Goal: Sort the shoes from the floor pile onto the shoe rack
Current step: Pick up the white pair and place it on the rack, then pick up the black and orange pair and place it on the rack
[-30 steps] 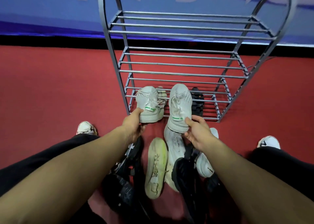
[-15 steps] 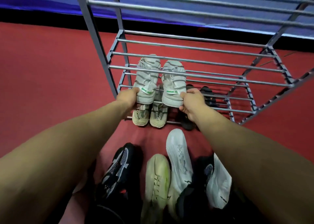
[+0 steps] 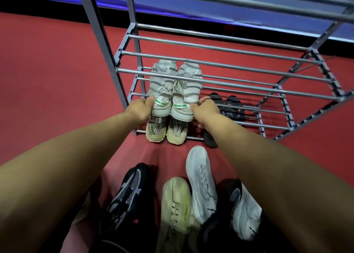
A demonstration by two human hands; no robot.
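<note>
A grey metal shoe rack (image 3: pixel 214 81) with several barred tiers stands on the red floor. Two white sneakers with green heel stripes lie side by side on a lower tier, toes pointing away. My left hand (image 3: pixel 140 109) grips the heel of the left white sneaker (image 3: pixel 161 88). My right hand (image 3: pixel 206 110) grips the heel of the right white sneaker (image 3: pixel 186 91). Below them, on the bottom tier, sits a beige pair (image 3: pixel 165 131). A black pair (image 3: pixel 228 107) rests to the right on the bottom tier.
The floor pile lies close to me: a black mesh shoe (image 3: pixel 125 197), a pale green shoe (image 3: pixel 175 210), a white shoe (image 3: pixel 201 181) and a white-and-black shoe (image 3: pixel 244 210). A black baseboard (image 3: pixel 210 25) and blue wall run behind the rack.
Both hands carried the white sneakers from in front of the rack in onto a lower tier, above the beige pair. My view moved closer to the rack.
</note>
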